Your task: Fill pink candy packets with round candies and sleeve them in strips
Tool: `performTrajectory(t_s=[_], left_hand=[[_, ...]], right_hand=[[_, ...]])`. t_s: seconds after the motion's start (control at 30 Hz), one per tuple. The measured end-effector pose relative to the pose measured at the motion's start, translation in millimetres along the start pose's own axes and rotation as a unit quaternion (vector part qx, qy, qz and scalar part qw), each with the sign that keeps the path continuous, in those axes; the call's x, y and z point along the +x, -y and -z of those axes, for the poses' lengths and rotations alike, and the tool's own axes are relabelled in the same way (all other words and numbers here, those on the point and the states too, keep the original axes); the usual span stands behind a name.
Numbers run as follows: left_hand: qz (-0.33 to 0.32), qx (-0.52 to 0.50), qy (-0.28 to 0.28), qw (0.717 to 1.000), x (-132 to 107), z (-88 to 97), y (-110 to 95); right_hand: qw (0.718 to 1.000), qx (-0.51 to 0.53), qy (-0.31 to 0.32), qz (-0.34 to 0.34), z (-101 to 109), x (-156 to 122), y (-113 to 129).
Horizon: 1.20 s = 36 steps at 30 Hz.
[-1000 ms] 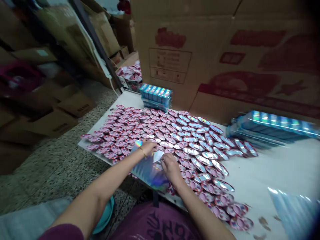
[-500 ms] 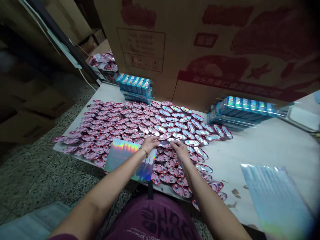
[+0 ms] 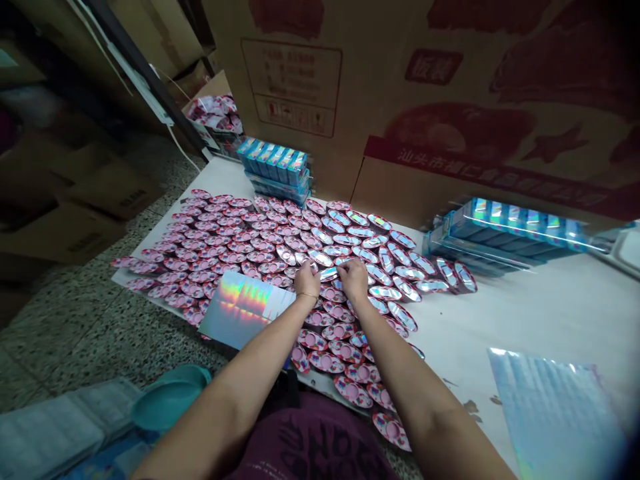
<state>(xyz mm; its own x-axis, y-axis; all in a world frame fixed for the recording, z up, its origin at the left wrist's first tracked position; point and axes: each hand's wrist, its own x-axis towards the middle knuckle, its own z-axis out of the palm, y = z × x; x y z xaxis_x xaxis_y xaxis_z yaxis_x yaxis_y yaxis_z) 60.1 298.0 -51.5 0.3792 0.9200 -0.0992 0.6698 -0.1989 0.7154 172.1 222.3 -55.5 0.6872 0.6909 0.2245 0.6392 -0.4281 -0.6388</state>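
Note:
Many pink oval pieces [image 3: 235, 247] lie in overlapping rows on a white table [image 3: 540, 313]; those toward the right carry shiny holographic faces [image 3: 380, 257]. My left hand [image 3: 306, 279] and my right hand [image 3: 354, 276] meet over the middle rows. Together they pinch a small holographic sticker [image 3: 329, 273] just above one oval piece. A holographic sheet [image 3: 245, 308] lies under my left forearm on the pink pieces.
A second holographic sheet [image 3: 555, 417] lies at the table's near right. Blue box stacks stand at the back [image 3: 277, 170] and right [image 3: 505, 233], before large cardboard cartons [image 3: 425, 100]. A teal bowl [image 3: 167, 403] sits by my lap; more cartons [image 3: 90, 220] stand on the floor to the left.
Both hands have left the holographic sheet and moved forward over the oval pieces with a small sticker between them. The view has swung right and down.

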Motion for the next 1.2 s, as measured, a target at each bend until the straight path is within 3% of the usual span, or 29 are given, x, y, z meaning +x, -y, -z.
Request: performTrajectory(t_s=[0.17, 0.3, 0.5, 0.63, 0.73, 0.87, 1.07, 1.2], left_hand=[[-0.012, 0.046, -0.016, 0.999, -2, 0.7, -1], [-0.019, 0.047, -0.018, 0.999, -1, 3.7, 2], [-0.106, 0.103, 0.055, 0.987, -4, 12.3, -3], [-0.126, 0.093, 0.080, 0.984, -7, 14.2, -5], [-0.055, -0.054, 0.095, 0.993, -6, 15.6, -1], [0.098, -0.267, 0.133, 0.950, -2, 21.5, 4], [0.137, -0.337, 0.175, 0.915, -3, 28.0, 3], [0.142, -0.338, 0.160, 0.916, -3, 23.9, 1]], right_hand=[[1.000, -0.007, -0.012, -0.006, -4, 4, -4], [0.999, -0.002, 0.034, -0.022, 0, 4, -2], [0.997, 0.016, 0.073, 0.009, 11, 3, 5], [0.996, 0.051, 0.074, -0.019, 26, 8, 19], [0.989, 0.113, 0.093, -0.004, 41, 10, 35], [0.966, 0.220, 0.123, -0.057, 51, 9, 45], [0.942, 0.285, 0.138, -0.112, 45, 5, 36], [0.937, 0.297, 0.132, -0.127, 38, 6, 29]])
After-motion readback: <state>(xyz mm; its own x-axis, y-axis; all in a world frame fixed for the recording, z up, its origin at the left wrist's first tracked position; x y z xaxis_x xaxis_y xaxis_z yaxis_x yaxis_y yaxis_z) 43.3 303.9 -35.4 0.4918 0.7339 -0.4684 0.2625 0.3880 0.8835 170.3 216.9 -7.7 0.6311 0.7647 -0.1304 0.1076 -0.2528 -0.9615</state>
